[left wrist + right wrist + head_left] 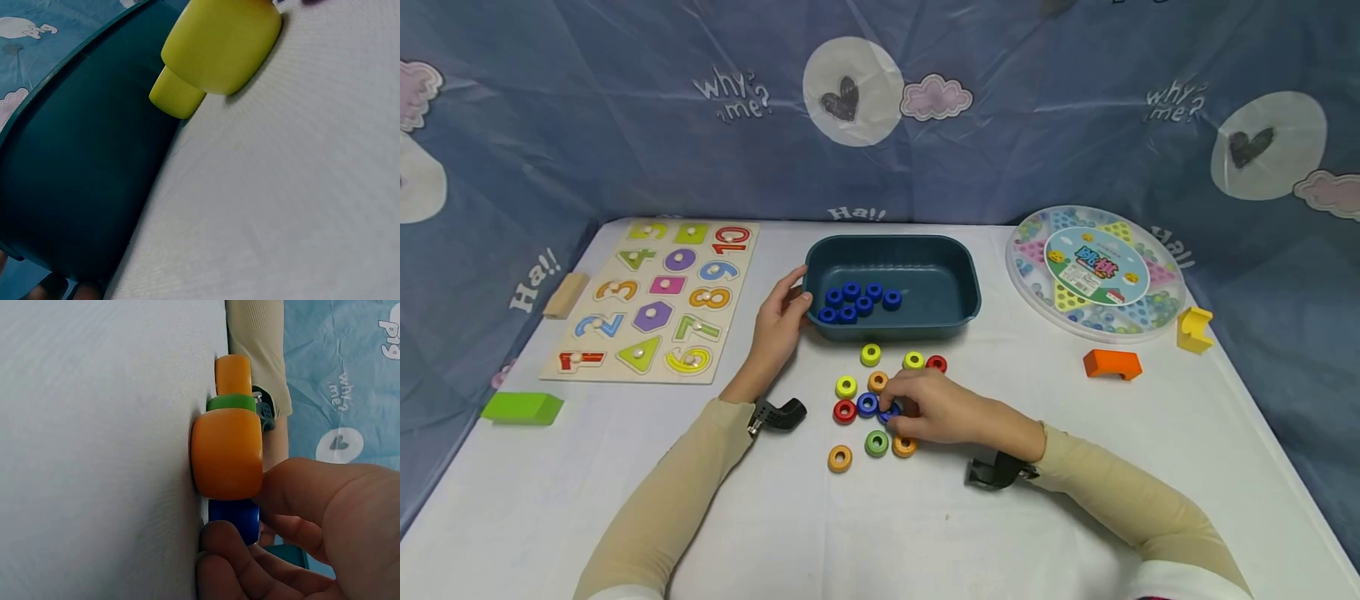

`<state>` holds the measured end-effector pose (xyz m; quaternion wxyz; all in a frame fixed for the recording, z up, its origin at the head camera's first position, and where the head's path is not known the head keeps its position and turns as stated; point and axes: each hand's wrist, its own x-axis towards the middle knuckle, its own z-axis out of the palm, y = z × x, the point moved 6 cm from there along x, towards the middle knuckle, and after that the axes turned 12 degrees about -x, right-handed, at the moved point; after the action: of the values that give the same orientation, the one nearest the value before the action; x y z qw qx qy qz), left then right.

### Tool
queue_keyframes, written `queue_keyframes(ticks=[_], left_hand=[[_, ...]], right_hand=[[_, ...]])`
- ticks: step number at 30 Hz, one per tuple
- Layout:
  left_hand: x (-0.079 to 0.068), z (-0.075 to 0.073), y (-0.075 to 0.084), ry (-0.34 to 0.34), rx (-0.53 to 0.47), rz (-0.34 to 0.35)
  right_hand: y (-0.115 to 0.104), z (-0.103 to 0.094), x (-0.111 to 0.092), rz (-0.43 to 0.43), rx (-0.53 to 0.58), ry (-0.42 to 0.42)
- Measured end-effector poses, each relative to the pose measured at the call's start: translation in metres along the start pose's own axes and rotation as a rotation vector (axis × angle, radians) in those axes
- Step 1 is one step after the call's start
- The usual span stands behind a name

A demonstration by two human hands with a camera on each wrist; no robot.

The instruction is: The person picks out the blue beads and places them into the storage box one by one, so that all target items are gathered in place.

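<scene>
My left hand (pixel 777 329) grips the left end of a dark teal plastic tray (pixel 932 287), thumb at the rim; its fingertips show at the tray's end in the left wrist view. Several blue rings (pixel 864 306) lie inside, towards the left. In front of the tray, my right hand (pixel 936 407) pinches a blue ring (pixel 234 519) between thumb and fingers, low over the tablecloth. Another blue ring (pixel 867 405) lies just left of it. Around them are red rings (pixel 844 412), yellow rings (pixel 870 355), orange rings (pixel 839 458) and a green ring (pixel 876 443).
A wooden number-and-shape puzzle board (pixel 643 300) lies at left, near a green block (pixel 522 407) and a plain wood block (pixel 566 296). At right are a round board-game case (pixel 1096 271), an orange block (pixel 1112 364) and a yellow block (pixel 1194 330). A blue curtain (pixel 1000 150) hangs behind.
</scene>
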<state>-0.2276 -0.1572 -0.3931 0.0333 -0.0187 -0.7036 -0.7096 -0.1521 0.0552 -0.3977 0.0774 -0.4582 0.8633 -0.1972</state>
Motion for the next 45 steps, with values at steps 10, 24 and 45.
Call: queue_keyframes(ticks=[10, 24, 45], left_hand=[[0.000, -0.001, -0.002, -0.004, 0.005, -0.003], [-0.001, -0.001, -0.002, -0.002, -0.008, -0.001], [-0.001, 0.000, 0.000, -0.003, 0.004, 0.002]], right_hand=[[-0.002, -0.011, 0.002, -0.031, 0.003, 0.021], [0.072, -0.098, 0.043, 0.199, -0.017, 0.318], [0.114, -0.068, 0.073, 0.413, -0.082, 0.102]])
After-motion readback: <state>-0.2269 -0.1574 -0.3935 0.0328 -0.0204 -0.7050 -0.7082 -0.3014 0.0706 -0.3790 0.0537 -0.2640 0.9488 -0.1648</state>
